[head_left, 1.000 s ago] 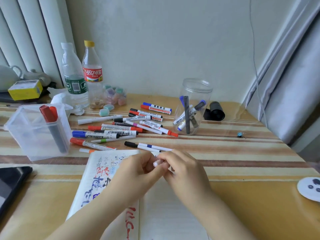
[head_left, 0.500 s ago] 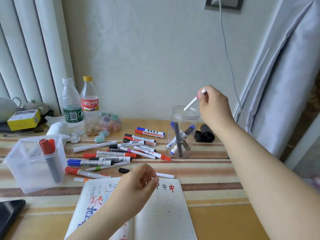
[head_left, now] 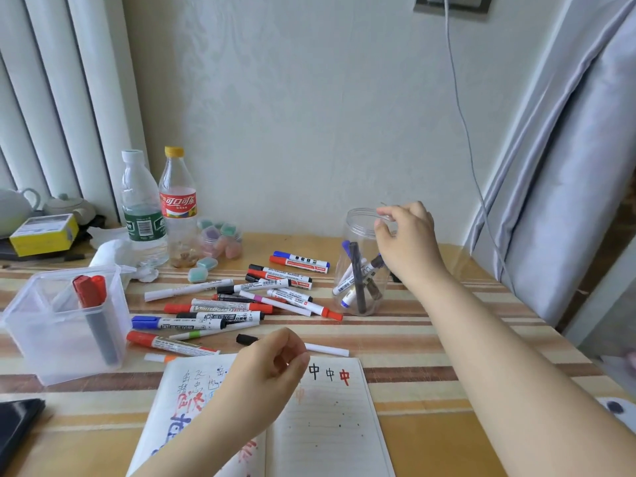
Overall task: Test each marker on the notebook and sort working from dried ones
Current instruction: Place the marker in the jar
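Observation:
An open notebook with red, blue and black test marks lies at the table's near edge. My left hand hovers over its top edge, fingers loosely curled, nothing seen in it. A white marker with a black cap lies just behind that hand. Several markers are scattered mid-table. My right hand is at the rim of a clear round jar that holds several markers; its thumb and forefinger are slightly apart and no marker shows between them. A clear square box at the left holds two red-capped markers.
Two plastic bottles and a small tub of pastel cubes stand at the back. A crumpled tissue and a yellow box lie at the back left, a black device at the near left. A grey curtain and a cable hang at the right.
One second ago both hands held a white marker over the notebook. My right hand carried it up to the jar and has since lowered to the rim; the marker no longer shows in it.

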The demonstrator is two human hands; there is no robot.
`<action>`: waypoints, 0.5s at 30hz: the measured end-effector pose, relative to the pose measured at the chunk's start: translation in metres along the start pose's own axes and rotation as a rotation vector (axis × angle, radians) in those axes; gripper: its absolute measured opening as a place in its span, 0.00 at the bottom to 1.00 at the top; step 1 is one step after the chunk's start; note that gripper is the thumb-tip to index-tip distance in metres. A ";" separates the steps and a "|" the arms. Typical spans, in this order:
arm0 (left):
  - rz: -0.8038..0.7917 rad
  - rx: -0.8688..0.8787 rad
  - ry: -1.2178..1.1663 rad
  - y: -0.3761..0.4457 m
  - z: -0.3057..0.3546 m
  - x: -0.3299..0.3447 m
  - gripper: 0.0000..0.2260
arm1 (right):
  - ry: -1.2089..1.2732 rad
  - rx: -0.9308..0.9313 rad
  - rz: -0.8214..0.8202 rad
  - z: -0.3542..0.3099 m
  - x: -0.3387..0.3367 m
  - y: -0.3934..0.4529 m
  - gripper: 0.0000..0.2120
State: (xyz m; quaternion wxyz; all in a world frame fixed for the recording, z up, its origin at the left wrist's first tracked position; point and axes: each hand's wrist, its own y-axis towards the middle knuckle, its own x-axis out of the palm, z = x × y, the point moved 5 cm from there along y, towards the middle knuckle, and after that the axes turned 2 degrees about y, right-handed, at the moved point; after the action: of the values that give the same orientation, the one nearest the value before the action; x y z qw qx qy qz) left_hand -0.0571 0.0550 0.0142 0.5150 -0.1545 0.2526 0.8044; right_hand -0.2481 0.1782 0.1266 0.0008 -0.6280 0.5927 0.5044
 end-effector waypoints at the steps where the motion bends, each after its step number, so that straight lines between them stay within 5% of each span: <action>1: 0.007 -0.003 0.003 0.000 -0.002 -0.001 0.07 | 0.055 -0.065 0.005 -0.010 0.001 -0.010 0.12; 8: 0.134 -0.010 0.023 -0.010 -0.026 -0.008 0.08 | 0.055 -0.128 -0.505 -0.027 0.088 -0.090 0.11; 15: 0.174 0.035 0.056 -0.013 -0.031 -0.013 0.09 | -0.150 -0.113 -0.561 -0.011 0.148 -0.088 0.15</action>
State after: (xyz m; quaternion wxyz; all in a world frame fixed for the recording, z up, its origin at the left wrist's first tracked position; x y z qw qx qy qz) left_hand -0.0404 0.0322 -0.0083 0.4386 -0.1457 0.2933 0.8369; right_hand -0.2075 0.0879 -0.0143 0.1490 -0.7274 0.3650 0.5617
